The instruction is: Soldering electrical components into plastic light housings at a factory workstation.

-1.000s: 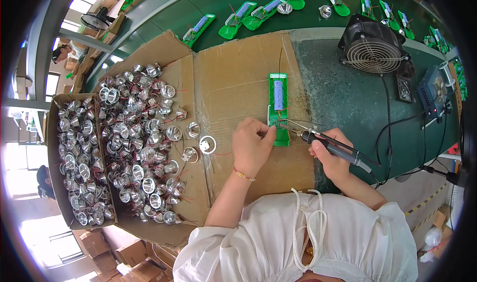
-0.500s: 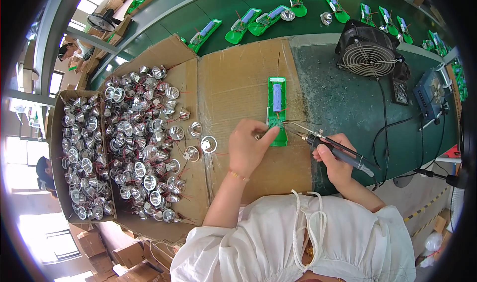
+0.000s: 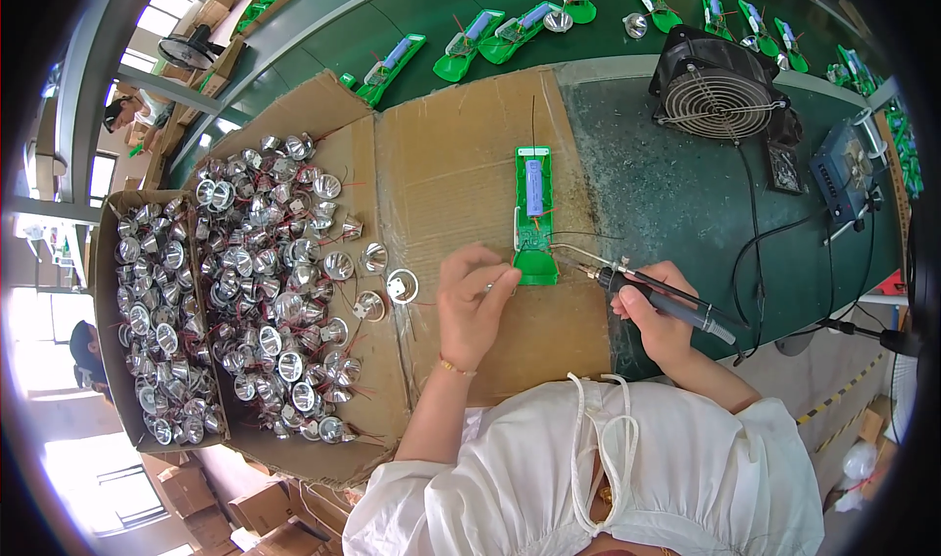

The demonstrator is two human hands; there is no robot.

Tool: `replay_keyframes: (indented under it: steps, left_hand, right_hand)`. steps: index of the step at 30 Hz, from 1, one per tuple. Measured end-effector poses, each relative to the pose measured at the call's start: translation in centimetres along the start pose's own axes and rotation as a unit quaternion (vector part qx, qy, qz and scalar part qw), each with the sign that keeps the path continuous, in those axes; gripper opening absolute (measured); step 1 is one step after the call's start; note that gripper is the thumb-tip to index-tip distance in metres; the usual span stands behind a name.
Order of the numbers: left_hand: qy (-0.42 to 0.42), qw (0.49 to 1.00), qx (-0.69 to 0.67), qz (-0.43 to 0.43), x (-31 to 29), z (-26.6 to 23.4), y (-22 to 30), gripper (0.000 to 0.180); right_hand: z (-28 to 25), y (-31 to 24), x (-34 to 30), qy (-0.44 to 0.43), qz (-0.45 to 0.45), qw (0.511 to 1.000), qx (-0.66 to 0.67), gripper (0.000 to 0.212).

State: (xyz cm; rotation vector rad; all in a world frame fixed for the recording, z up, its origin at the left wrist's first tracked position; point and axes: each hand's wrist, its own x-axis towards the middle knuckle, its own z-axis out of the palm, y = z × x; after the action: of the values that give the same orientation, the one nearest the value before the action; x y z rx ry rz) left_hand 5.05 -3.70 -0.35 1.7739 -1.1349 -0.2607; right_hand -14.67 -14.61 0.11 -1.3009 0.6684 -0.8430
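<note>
A green plastic housing [image 3: 536,267] lies on the cardboard sheet in front of me. Inside it are a blue cylindrical battery [image 3: 534,186] and a small green circuit board [image 3: 532,235] with thin wires. My left hand [image 3: 473,306] is just left of the housing's lower end, thumb and fingers pinched together; a small shiny bit shows at the fingertips, too small to name. My right hand [image 3: 662,311] grips a soldering iron [image 3: 676,308] with a thin curved metal tube along it. Its tip points left, close to the housing's lower right edge.
Cardboard boxes [image 3: 211,438] full of shiny reflector cups [image 3: 290,365] stand at left, with several loose cups beside them. A black fan [image 3: 720,100] and a blue soldering station [image 3: 841,179] with cables are at right. More green housings [image 3: 470,42] line the far belt.
My left hand has drawn back toward me and left, off the housing, uncovering the circuit board. The iron stays in my right hand near the housing. The whole view has shifted slightly.
</note>
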Motion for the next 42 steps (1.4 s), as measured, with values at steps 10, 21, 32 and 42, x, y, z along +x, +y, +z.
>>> replay_keyframes:
  steps: [10,21,32,42]
  left_hand:
    - [-0.043,0.993,0.110,-0.013,1.7,1.5,0.8,0.010]
    - [-0.060,0.993,0.096,-0.033,1.9,1.7,0.4,0.011]
    - [-0.060,0.992,0.105,-0.020,2.2,1.6,0.4,0.011]
    - [-0.059,0.990,0.124,-0.004,2.1,1.8,0.0,0.011]
  right_hand:
    - [0.4,0.7,0.7,-0.016,-0.018,0.998,-0.065,0.015]
    - [0.7,0.8,0.6,-0.005,-0.004,0.998,-0.062,0.014]
    - [-0.2,-0.7,0.5,-0.034,-0.078,0.992,-0.093,0.018]
    - [0.7,-0.4,2.6,-0.102,-0.171,0.968,-0.156,0.027]
